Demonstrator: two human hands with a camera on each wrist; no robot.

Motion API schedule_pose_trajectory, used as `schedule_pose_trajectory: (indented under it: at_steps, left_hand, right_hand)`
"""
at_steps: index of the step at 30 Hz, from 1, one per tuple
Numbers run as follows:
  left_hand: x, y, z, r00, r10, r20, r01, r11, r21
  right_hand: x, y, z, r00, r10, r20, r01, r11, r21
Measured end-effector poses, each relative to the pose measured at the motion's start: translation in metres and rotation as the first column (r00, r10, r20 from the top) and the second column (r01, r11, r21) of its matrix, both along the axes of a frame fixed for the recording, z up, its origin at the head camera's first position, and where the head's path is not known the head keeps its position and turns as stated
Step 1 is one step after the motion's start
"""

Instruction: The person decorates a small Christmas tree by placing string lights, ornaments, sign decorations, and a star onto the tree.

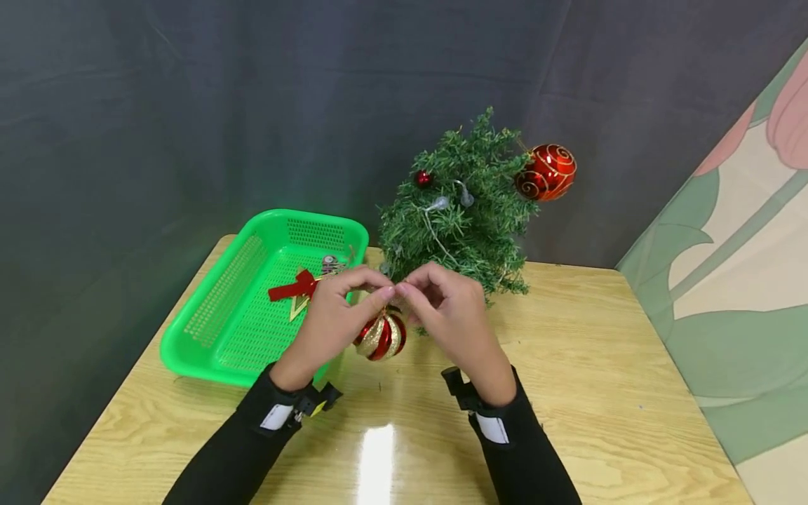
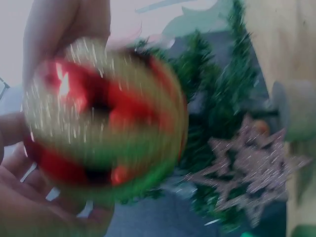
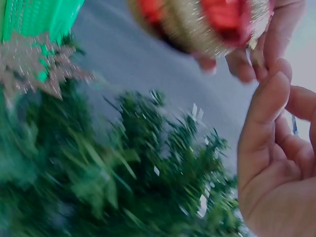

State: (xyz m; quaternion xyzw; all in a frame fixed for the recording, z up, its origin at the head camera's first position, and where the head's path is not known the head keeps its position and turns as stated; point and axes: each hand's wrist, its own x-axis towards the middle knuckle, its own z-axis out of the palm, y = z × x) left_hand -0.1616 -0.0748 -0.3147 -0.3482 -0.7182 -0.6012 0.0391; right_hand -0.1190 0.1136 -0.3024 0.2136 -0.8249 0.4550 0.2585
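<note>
A Christmas bauble (image 1: 381,337) with red and glittery gold stripes hangs below both hands, in front of a small artificial Christmas tree (image 1: 463,224). Thumb and index finger of the left hand (image 1: 334,312) pinch at the bauble's top. Close against them, the right hand (image 1: 449,308) also pinches there with thumb and index finger. Whatever thread lies between the fingertips is too fine to make out. The bauble (image 2: 106,118) looms large and blurred in the left wrist view, hiding part of the hands. A pink glittery star ornament (image 2: 252,168) hangs on the tree.
Left of the hands, a green plastic basket (image 1: 189,372) holds a red bow (image 1: 293,289), a gold star (image 1: 298,307) and a small greyish ornament (image 1: 331,264). On the tree hang a large red bauble (image 1: 546,172) and a small dark red one (image 1: 423,179). A dark curtain (image 1: 284,105) stands behind.
</note>
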Motion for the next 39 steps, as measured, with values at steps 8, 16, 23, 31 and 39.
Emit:
schedule_pose_trajectory:
  at_steps: [8,16,23,31,39]
  left_hand:
    - [-0.028,0.006,0.044,0.995,-0.013,-0.102,0.001,0.994,-0.11]
    - [-0.042,0.017,0.054,0.996,-0.017,-0.09,0.002,0.987,-0.163]
    - [-0.056,0.022,0.054,0.968,0.048,-0.246,-0.078,0.991,-0.113]
    - [-0.07,0.033,0.067,0.914,0.188,-0.358,-0.238,0.966,-0.101]
    - [-0.088,0.035,0.067,0.962,0.204,-0.18,-0.248,0.932,-0.265]
  right_hand:
    - [-0.015,0.015,0.046,0.998,-0.036,-0.06,0.048,0.977,0.208]
    - [-0.03,0.022,0.059,0.994,-0.112,-0.005,0.108,0.946,0.304]
    - [-0.034,0.028,0.066,0.964,-0.209,-0.163,0.261,0.861,0.436]
    - [-0.051,0.02,0.076,0.848,-0.308,-0.431,0.506,0.711,0.488]
    - [-0.068,0.014,0.073,0.83,-0.365,-0.423,0.557,0.597,0.577]
